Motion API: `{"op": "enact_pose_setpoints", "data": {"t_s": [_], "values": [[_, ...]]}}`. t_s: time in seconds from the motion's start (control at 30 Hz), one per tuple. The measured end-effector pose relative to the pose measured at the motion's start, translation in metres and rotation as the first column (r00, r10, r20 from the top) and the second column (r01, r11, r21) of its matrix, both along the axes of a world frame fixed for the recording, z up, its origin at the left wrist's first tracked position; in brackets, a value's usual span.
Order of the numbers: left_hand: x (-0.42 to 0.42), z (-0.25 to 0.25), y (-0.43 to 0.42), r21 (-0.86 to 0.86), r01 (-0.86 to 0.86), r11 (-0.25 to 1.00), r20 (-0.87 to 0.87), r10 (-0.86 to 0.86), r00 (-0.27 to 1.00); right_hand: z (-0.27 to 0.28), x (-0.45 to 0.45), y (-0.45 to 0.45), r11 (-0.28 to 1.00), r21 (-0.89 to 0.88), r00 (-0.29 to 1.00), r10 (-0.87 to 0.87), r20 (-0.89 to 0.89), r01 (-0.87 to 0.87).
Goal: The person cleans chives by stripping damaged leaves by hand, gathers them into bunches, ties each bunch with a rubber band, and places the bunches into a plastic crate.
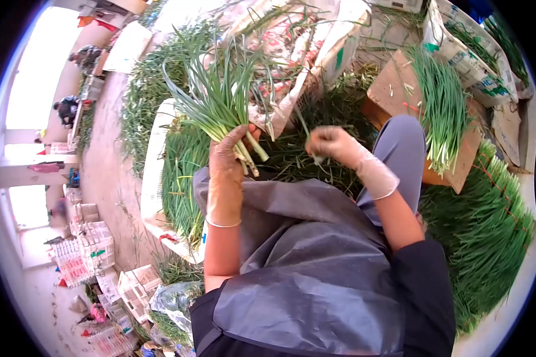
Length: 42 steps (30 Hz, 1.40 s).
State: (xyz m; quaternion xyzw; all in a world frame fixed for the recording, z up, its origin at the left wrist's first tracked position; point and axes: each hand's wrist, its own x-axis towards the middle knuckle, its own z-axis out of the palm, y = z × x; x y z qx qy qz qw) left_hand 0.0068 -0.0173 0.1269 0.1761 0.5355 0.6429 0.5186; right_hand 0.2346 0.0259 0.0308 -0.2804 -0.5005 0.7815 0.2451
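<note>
Over the near end of the crate (333, 50), the left hand (226, 150) grips a bunch of green onions (223, 98) by its pale stems, leaves fanned outward. The right hand (332, 146), blurred, is curled near the crate's corner; whether it holds anything, I cannot tell.

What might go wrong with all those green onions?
The left hand holds the onions near their pale ends, and the long leaves fan out loosely, so a few might slip out or bend.

The person's right knee is close to the box, so a bump might knock down the bunch on top.

Loose leaves lie all around in front, so a dropped onion might be hard to find.
</note>
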Motion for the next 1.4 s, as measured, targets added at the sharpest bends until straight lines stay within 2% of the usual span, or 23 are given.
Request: {"op": "enact_pose_setpoints", "data": {"t_s": [0.03,0.07,0.13,0.17,0.27,0.33,0.4,0.43,0.5,0.53,0.57,0.6,0.67,0.73,0.77,0.8,0.9,1.0,1.07,1.13,1.2,1.33,1.4], "values": [[-0.008,0.015,-0.005,-0.038,0.075,0.996,-0.05,-0.077,0.996,0.001,0.01,0.009,0.913,0.25,0.801,0.123,0.585,-0.323],[-0.016,0.031,-0.013,-0.087,0.151,0.985,-0.095,-0.159,0.983,0.015,0.009,0.004,0.84,0.352,0.521,-0.098,0.848,-0.414],[-0.004,0.069,-0.025,-0.082,0.181,0.98,-0.22,-0.195,0.956,0.006,-0.003,0.004,0.501,0.862,0.669,-0.617,0.415,-0.073],[0.001,0.084,-0.032,-0.125,0.209,0.97,-0.262,-0.235,0.936,0.039,-0.013,0.014,0.741,0.672,0.844,-0.365,0.392,0.007],[-0.006,0.107,-0.045,-0.194,0.354,0.915,-0.297,-0.398,0.868,0.053,-0.074,0.019,0.769,0.612,0.957,-0.282,0.061,0.187],[0.004,0.131,-0.055,-0.322,0.336,0.885,-0.445,-0.455,0.771,0.06,-0.088,0.03,0.675,0.738,0.991,-0.104,0.082,0.01],[0.004,0.149,-0.062,-0.329,0.327,0.886,-0.448,-0.451,0.772,0.071,-0.062,0.02,0.918,0.39,0.992,-0.033,-0.118,0.077],[0.002,0.161,-0.067,-0.367,0.278,0.888,-0.515,-0.443,0.734,0.059,-0.053,0.029,0.894,0.442,0.99,-0.015,-0.138,0.075],[-0.004,0.188,-0.072,-0.411,0.218,0.885,-0.637,-0.45,0.626,0.04,-0.029,0.043,0.976,0.11,0.981,-0.193,0.022,0.189],[-0.007,0.204,-0.07,-0.424,0.211,0.88,-0.688,-0.465,0.557,-0.032,-0.032,0.075,0.919,0.393,0.934,-0.114,0.338,-0.03],[-0.008,0.217,-0.071,-0.375,0.174,0.911,-0.751,-0.409,0.518,-0.077,-0.029,0.083,0.682,0.663,0.717,-0.291,0.634,-0.309],[-0.012,0.229,-0.069,-0.32,0.15,0.935,-0.809,-0.352,0.47,-0.04,-0.016,0.064,0.741,0.305,0.098,-0.311,0.945,-0.598],[-0.036,0.247,-0.067,-0.223,0.321,0.92,-0.756,-0.372,0.539,-0.036,-0.012,0.06,0.771,0.583,0.448,-0.439,0.779,-0.258],[0.013,0.205,-0.079,-0.223,0.318,0.922,-0.966,-0.252,0.052,-0.01,-0.014,0.052,0.748,0.559,0.545,-0.318,0.775,-0.357],[-0.003,0.177,-0.066,-0.416,0.377,0.827,-0.9,-0.434,-0.04,-0.003,-0.013,0.041,0.754,0.541,0.541,-0.298,0.787,-0.372],[-0.021,0.138,-0.022,-0.841,-0.018,0.541,-0.526,-0.81,0.259,0.006,-0.011,0.038,0.748,0.538,0.54,-0.288,0.791,-0.389],[-0.027,0.096,-0.014,-0.787,0.199,0.584,-0.346,-0.684,0.642,0.027,0.015,0.011,0.794,0.553,0.588,-0.329,0.739,-0.25],[-0.017,0.089,-0.014,-0.613,0.344,0.711,-0.194,-0.558,0.807,0.032,0.017,-0.018,0.948,0.315,0.855,-0.198,0.48,0.043],[-0.007,0.09,-0.009,-0.576,0.319,0.752,-0.126,-0.468,0.875,0.065,0.011,-0.041,0.982,-0.14,0.969,0.15,0.198,-0.124],[0.002,0.088,-0.008,-0.41,0.434,0.802,-0.023,-0.484,0.875,0.085,-0.007,-0.058,0.925,-0.232,0.939,0.329,0.101,-0.299],[0.023,0.085,-0.015,-0.396,0.428,0.813,-0.015,-0.471,0.882,0.096,-0.02,-0.062,0.972,-0.042,0.969,0.234,0.086,-0.231],[0.054,0.043,-0.039,-0.459,0.341,0.82,-0.464,-0.549,0.695,0.104,-0.038,-0.037,0.982,-0.171,0.997,0.081,-0.007,-0.081],[0.049,-0.006,-0.041,-0.429,0.409,0.806,-0.733,-0.575,0.365,0.087,-0.054,-0.034,0.981,-0.194,1.0,0.015,-0.021,-0.019]]}}
